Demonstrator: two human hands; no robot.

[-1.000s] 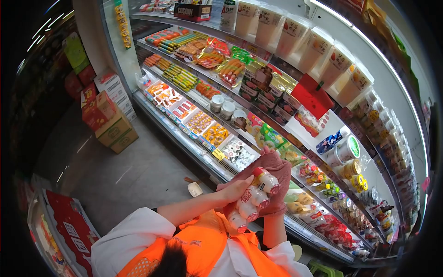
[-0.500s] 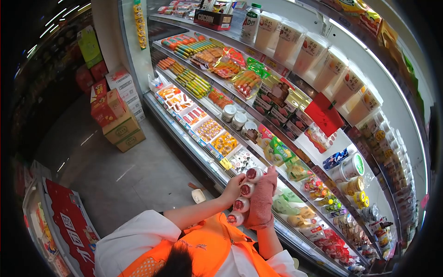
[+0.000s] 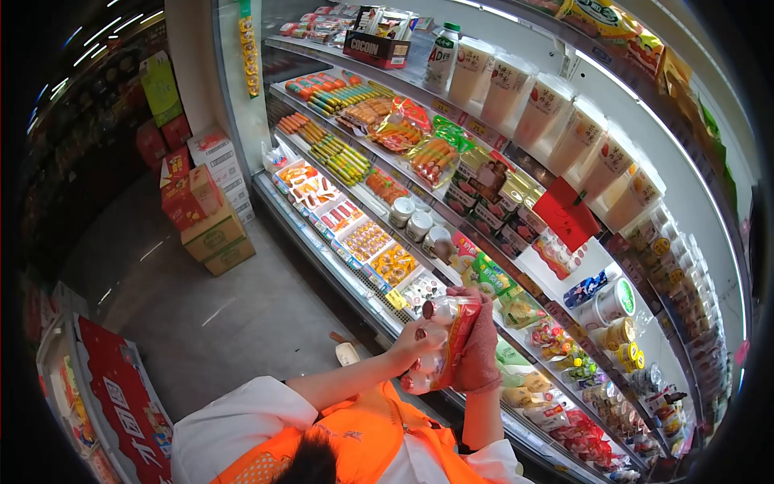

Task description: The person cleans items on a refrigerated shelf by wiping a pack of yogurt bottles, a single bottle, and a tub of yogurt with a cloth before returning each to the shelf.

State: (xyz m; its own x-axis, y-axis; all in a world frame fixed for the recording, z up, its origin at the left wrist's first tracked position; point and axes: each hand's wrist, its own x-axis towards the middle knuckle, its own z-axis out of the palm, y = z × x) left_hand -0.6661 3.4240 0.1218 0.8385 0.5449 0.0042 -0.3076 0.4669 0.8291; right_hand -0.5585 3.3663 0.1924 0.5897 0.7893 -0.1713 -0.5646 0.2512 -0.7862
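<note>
Between my hands, in front of the lower shelf, is a pack of small bottles with dark red tops and a red printed wrap, held tilted. My left hand is closed on the near side of the bottles. On the far side, my right hand is wrapped in a pink cloth or fuzzy glove and closed on the pack's printed side. Its fingers are partly hidden by the pink fabric.
A lit refrigerated case with sausages, cups and packaged snacks fills the right. Stacked cartons stand on the floor by the pillar. A red-fronted display bin is at lower left. A small pale dish-like object lies on the floor.
The pack has been turned, so its red printed side now shows where mainly the bottle tops faced me. Both hands have shifted their hold with it.
</note>
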